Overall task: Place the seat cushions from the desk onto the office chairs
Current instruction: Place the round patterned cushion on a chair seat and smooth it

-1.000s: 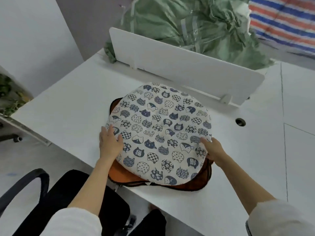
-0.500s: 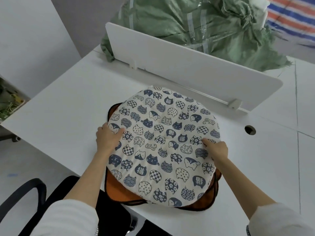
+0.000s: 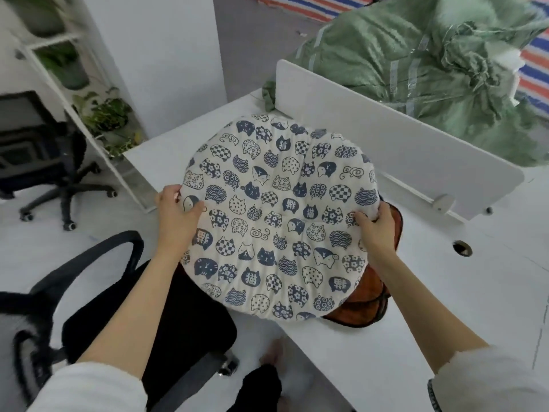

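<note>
**Inspector:** Which step is in hand?

**Operator:** I judge it the transfer of the first cushion. I see the cat-print cushion held clear of the desk, tilted, its near edge hanging out past the desk edge above the black office chair. An orange cushion lies on the desk beneath it.

**Inspector:** Hands?

**Operator:** The left hand pinches the cushion's left rim, thumb on top. The right hand is clamped on the right rim, fingers curled under.

**Inspector:** Next move?

**Operator:** In my judgement, swing left and down, then lay it flat, centred on the seat between the armrests
</note>
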